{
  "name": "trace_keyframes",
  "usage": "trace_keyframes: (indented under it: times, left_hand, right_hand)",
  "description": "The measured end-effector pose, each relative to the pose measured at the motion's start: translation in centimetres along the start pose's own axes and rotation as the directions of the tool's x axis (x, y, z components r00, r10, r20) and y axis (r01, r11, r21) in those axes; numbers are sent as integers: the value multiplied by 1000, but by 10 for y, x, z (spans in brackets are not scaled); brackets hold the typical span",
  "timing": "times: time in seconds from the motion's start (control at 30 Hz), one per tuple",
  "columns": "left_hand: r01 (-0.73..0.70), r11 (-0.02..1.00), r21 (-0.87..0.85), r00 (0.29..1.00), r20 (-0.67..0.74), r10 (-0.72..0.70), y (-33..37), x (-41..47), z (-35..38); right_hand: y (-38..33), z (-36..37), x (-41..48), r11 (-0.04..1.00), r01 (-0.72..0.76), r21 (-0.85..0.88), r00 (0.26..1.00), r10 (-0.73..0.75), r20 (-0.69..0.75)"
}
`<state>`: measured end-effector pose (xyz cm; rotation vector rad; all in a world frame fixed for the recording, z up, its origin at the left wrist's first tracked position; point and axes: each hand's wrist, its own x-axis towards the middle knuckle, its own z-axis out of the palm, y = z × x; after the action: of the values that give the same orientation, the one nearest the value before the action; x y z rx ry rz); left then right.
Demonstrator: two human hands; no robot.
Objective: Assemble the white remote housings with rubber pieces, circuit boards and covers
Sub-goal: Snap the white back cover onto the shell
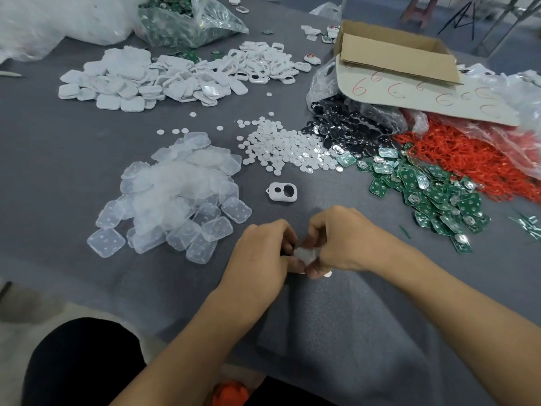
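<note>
Near the table's front edge, the left hand [260,253] and right hand [345,241] meet, the fingers of both curled and pinching a small white plastic piece [307,254]. It is blurred and mostly covered, so I cannot tell which layers it already carries. The likely risk is here: with the fingers hiding the seam, a rubber piece could seat crooked. A slip this close to the edge would also drop the part onto the lap.

At twelve o'clock from the hands, a white remote housing with two holes [282,192] lies alone on the grey cloth-covered table [58,159]. At ten o'clock sits the heap of translucent square rubber pads [175,194], and at two o'clock the spill of green circuit boards [433,191]. Beyond the housing, small white round discs [287,148] touch the boards' edge, so a careless reach could mix the two. Farthest, at eleven o'clock, lies the pile of white square covers [131,80].
</note>
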<state>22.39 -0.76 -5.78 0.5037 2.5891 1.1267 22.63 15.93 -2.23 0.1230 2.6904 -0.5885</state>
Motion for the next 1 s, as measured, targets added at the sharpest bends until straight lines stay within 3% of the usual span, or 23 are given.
trace_keyframes:
  times: [0.1,0.23,0.33,0.43,0.67,0.83,0.93,1.0]
  left_hand:
    - [-66,996,67,997,42,64,0,-6,-3]
    - [-77,963,-258,996,-56,64,1,-19,1]
    - [-111,943,-312,984,-171,59,2,-25,11]
    - [-145,946,-291,958,-280,60,2,-28,21]
    - [-177,964,-200,893,-444,72,2,-25,38]
    - [-195,922,-334,906,-422,39,2,-23,33]
    - [-139,839,-526,956,-291,-24,13,-24,34]
    - [-151,827,-542,974,-223,32,28,-22,45]
  right_hand:
    - [6,7,-16,987,41,156,996,-28,-88]
    - [16,39,-44,890,182,418,917,0,-400]
    - [20,58,-50,751,295,591,844,85,-529]
    - [24,65,-51,663,299,686,834,168,-526]
    - [18,78,-45,658,305,689,789,230,-569]
    - [18,75,-46,559,383,736,789,217,-575]
    - [24,70,-54,501,399,768,786,244,-568]
    - [36,68,-66,457,414,787,737,339,-585]
